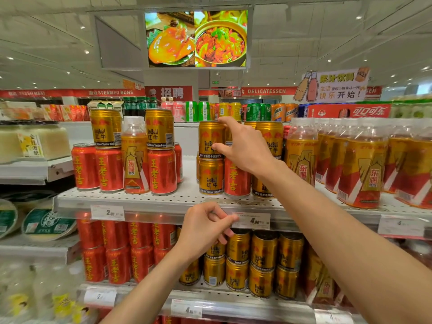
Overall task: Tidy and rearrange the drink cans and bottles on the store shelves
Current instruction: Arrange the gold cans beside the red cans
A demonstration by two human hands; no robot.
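Note:
On the upper shelf (pixel 163 199), gold Red Bull cans (pixel 210 176) stand stacked two high beside a red Wanglaoji can (pixel 236 181). My right hand (pixel 243 146) wraps an upper gold can (pixel 228 136) that it mostly hides. Its thumb lies against the neighbouring top can (pixel 209 139) and its index finger reaches the rim. My left hand (pixel 205 226) hangs curled in front of the shelf edge by a price tag (pixel 256 221), with nothing in it. To the left, two gold cans (pixel 159 129) sit on red cans (pixel 161 171), with a gold-labelled bottle (pixel 135 160) between them.
Several gold-labelled bottles (pixel 364 169) crowd the shelf's right end. The lower shelf holds red cans (pixel 117 249) on the left and gold cans (pixel 261 263) on the right. A gap of bare shelf (pixel 189 169) lies between the two can groups. Tubs (pixel 46 225) sit on the left rack.

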